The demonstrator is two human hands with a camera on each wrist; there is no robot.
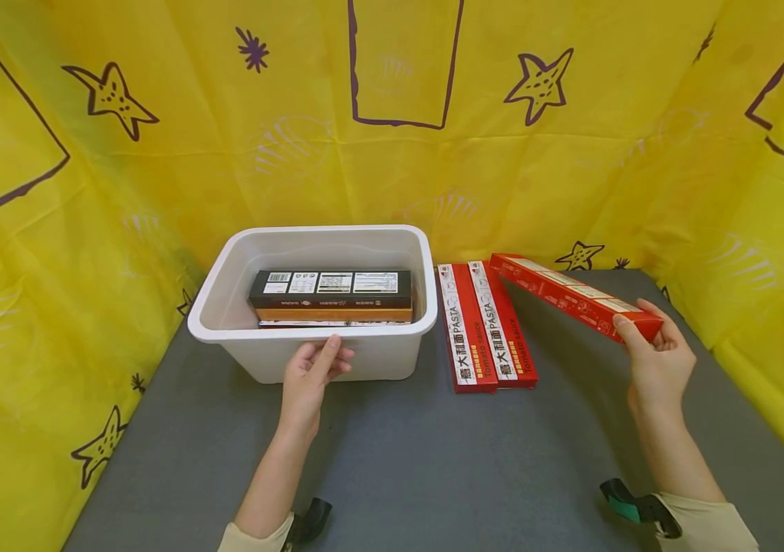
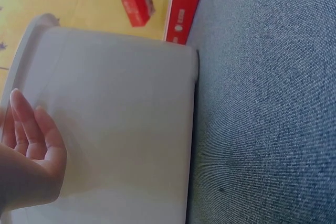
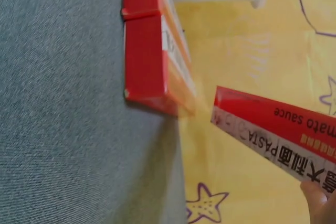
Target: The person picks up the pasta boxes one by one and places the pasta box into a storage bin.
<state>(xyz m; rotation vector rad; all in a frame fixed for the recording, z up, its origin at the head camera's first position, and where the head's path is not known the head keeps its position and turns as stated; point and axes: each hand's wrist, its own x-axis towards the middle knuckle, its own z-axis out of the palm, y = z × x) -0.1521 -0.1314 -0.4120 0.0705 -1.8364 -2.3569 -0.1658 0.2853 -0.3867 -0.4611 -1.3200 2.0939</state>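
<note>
The right grip point(image 1: 663, 366) pinches a slim red cardboard box point(image 1: 568, 294); the loose-fingered left grip point(image 1: 311, 377) touches a smooth-walled bin point(image 1: 387, 356).

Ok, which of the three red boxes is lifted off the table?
The red box in the right hand, gripped at its near end; the other two red boxes lie side by side on the table.

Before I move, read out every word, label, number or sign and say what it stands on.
"意大利面 PASTA": left lying red box and right lying red box.
"Tomato sauce": both those boxes.
"大利面 PASTA": raised red box, right wrist view, upside down.
"mato sauce": same box, cut off.
Too small: all other print, including yellow characters, raised box's panels, black box's labels and white strip below.
</note>
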